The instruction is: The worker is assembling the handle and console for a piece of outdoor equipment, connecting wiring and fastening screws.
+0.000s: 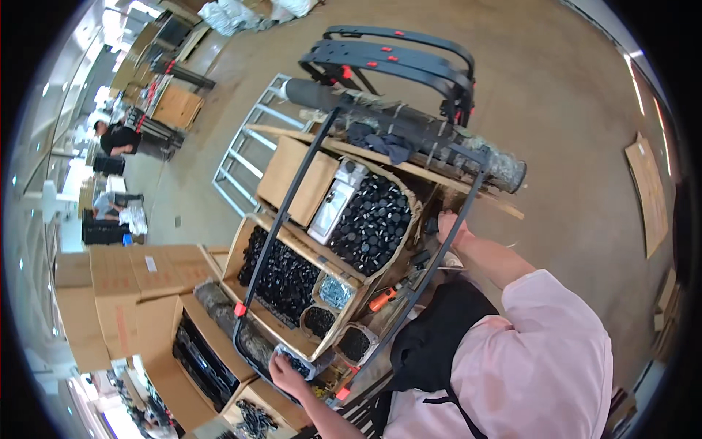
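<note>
My left hand (pixel 290 379) is at a small tray of dark parts (pixel 296 362), beside the tube of a black metal frame (pixel 287 201). Its fingers are bent and close together; whatever they hold is too small to make out. On the opposite side of the frame, my right hand (pixel 450 227) curls around something dark, mostly hidden by the fingers. The frame lies across a bench and has red fittings at its corners. Between my hands, inside the frame, rests an orange-and-black hand tool (pixel 383 298).
Beneath the frame are a bin of black caps (pixel 371 223), a box of black parts (pixel 278 278) and a tub of silver screws (pixel 335 291). Curved black frames (pixel 391 62) stand beyond a wrapped roll (pixel 395 124). An open carton (pixel 194 358) stands at left. Other people work far off.
</note>
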A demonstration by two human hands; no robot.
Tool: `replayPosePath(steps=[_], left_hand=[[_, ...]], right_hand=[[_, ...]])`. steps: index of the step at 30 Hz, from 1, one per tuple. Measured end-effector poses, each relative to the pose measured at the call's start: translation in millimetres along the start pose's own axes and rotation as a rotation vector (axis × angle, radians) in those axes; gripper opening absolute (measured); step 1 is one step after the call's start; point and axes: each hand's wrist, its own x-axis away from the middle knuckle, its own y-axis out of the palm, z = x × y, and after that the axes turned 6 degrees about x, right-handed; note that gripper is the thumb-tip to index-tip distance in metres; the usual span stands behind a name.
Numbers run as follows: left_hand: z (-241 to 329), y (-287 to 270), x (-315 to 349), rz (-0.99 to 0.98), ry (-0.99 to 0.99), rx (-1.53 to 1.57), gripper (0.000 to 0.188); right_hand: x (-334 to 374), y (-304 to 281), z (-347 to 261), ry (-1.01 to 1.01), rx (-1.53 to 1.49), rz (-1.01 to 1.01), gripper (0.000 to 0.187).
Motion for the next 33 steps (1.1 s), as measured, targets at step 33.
replayPosePath(steps=[33], left_hand=[[432.7, 430.7, 230.5, -1.596, 0.116, 0.942, 0.017]], right_hand=[[173.6, -362.7, 113.9, -0.016, -0.21, 0.126, 0.042]])
